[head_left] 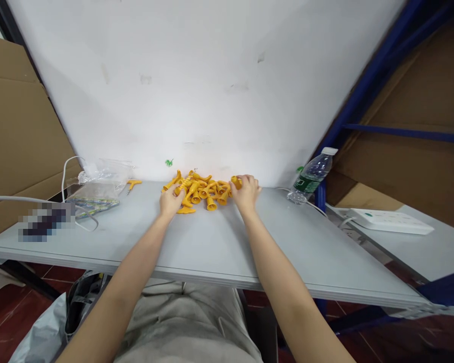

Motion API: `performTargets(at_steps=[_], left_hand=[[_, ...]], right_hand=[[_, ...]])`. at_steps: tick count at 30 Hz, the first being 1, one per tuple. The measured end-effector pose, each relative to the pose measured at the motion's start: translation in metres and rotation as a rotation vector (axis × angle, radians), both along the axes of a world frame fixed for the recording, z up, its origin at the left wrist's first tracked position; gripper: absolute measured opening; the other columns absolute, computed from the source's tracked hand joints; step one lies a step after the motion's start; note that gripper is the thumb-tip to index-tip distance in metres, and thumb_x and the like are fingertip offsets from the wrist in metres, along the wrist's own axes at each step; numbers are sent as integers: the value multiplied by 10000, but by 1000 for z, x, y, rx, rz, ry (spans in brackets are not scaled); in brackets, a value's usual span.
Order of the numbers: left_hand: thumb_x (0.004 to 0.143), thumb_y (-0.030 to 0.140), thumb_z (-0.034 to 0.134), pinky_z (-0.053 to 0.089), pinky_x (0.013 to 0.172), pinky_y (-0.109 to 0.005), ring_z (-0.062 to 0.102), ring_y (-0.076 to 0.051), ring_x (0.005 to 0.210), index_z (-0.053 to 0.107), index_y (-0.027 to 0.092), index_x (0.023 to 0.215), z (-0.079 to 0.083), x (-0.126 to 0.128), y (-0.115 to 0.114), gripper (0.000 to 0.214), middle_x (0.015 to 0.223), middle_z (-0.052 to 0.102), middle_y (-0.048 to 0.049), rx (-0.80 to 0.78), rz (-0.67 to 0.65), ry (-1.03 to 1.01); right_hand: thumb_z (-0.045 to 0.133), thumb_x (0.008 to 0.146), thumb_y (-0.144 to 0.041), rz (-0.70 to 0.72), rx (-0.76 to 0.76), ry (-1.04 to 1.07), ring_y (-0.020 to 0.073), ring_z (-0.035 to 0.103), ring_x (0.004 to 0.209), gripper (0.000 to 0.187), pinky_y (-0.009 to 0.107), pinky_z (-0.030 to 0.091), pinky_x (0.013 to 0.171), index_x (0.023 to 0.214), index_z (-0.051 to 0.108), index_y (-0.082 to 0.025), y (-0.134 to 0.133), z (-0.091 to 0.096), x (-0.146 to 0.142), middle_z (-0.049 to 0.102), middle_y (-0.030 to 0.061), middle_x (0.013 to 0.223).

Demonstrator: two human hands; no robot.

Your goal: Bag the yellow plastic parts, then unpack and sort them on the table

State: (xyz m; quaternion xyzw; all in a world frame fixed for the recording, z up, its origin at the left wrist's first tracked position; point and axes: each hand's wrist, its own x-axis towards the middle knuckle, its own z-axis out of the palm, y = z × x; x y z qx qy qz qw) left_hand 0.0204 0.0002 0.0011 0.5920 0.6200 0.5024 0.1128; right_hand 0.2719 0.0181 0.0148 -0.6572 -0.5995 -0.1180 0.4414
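Note:
A heap of yellow plastic corkscrew parts [203,192], T-shaped handles and hollow cone-shaped sleeves, lies on the grey table against the white panel. At its left edge my left hand [169,201] has its fingers closed around a yellow plastic piece [179,190], partly hidden by the hand. On the heap's right side, my right hand [246,193] pinches a yellow cone-shaped sleeve [235,181] between thumb and fingers. Apart from the heap, to the left, a yellow-handled corkscrew [133,183] with a metal spiral rests near the panel.
Clear plastic bags [98,184] and a white cable [63,176] lie at the left, beside a blurred dark object [47,222]. A water bottle [312,175] leans at the right. Beyond it, a white power strip [391,221] rests on another surface. Blue frame bars [363,85] rise at right.

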Motion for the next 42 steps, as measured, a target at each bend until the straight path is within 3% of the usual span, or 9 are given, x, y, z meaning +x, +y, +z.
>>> performTargets(at_steps=[5, 9, 12, 18, 22, 26, 32, 37, 42], left_hand=[[764, 301, 638, 383, 582, -258, 502, -142, 535, 737, 182, 1002, -1, -2, 3, 284, 510, 486, 48, -2, 4, -86], [767, 272, 631, 365, 570, -262, 475, -139, 507, 731, 173, 980, -1, -1, 5, 255, 488, 443, 60, 3, 1, -120], [768, 256, 628, 369, 573, -259, 472, -138, 508, 717, 166, 971, 0, -2, 5, 240, 489, 440, 67, 7, 2, -136], [771, 153, 560, 392, 598, -243, 462, -122, 501, 682, 150, 932, 0, -4, 8, 202, 476, 406, 86, 28, -3, -206], [772, 129, 528, 444, 641, -238, 531, -117, 571, 650, 140, 943, -5, -7, 16, 210, 576, 521, 50, 45, -12, -393], [812, 192, 544, 498, 723, -237, 619, -117, 754, 609, 153, 1031, -14, -9, 24, 231, 855, 640, -32, 107, -43, -561], [827, 282, 625, 527, 790, -274, 642, -151, 933, 453, 204, 1288, -13, -6, 23, 498, 1137, 575, -93, -6, -13, -700], [816, 307, 644, 520, 787, -263, 637, -169, 989, 477, 233, 1257, 0, -4, 14, 477, 1172, 553, -81, -28, 6, -829], [867, 238, 512, 465, 603, -217, 631, -131, 828, 512, 221, 1146, 5, -5, 12, 279, 1070, 580, -60, -70, 38, -902]], right_hand=[[563, 859, -329, -204, -156, 214, 299, 484, 1138, 308, 448, 340, 953, 1102, 657, -166, 11, -24, 39, 611, 149, 1168], [603, 821, -277, -271, -295, 341, 268, 531, 1084, 269, 426, 361, 943, 1071, 626, -180, 17, -44, 52, 624, 120, 1125], [653, 759, -256, -314, -297, 434, 240, 556, 1016, 310, 400, 383, 921, 1054, 583, -194, 21, -50, 55, 622, 93, 1084], [600, 821, -334, -296, -363, 322, 275, 564, 1066, 154, 471, 378, 964, 836, 645, -187, 21, -49, 50, 600, 136, 1126], [566, 852, -282, -260, -455, 241, 296, 575, 1126, 190, 497, 384, 986, 947, 711, -203, 22, -49, 48, 618, 151, 1171], [538, 856, -221, -212, -505, 179, 299, 554, 1205, 296, 505, 366, 1037, 1099, 708, -218, 27, -52, 52, 604, 155, 1282], [394, 932, -284, -149, -666, 51, 317, 373, 1396, 482, 635, 202, 1118, 1391, 532, -240, 37, -52, 53, 394, 147, 1532], [173, 991, -376, -114, -854, -45, 296, 175, 1492, 580, 648, 119, 1140, 1547, 281, -251, 42, -45, 54, 147, 105, 1642], [120, 991, -394, -93, -909, -89, 294, 131, 1504, 602, 642, 107, 1150, 1567, 217, -245, 48, -43, 58, 93, 85, 1652]])
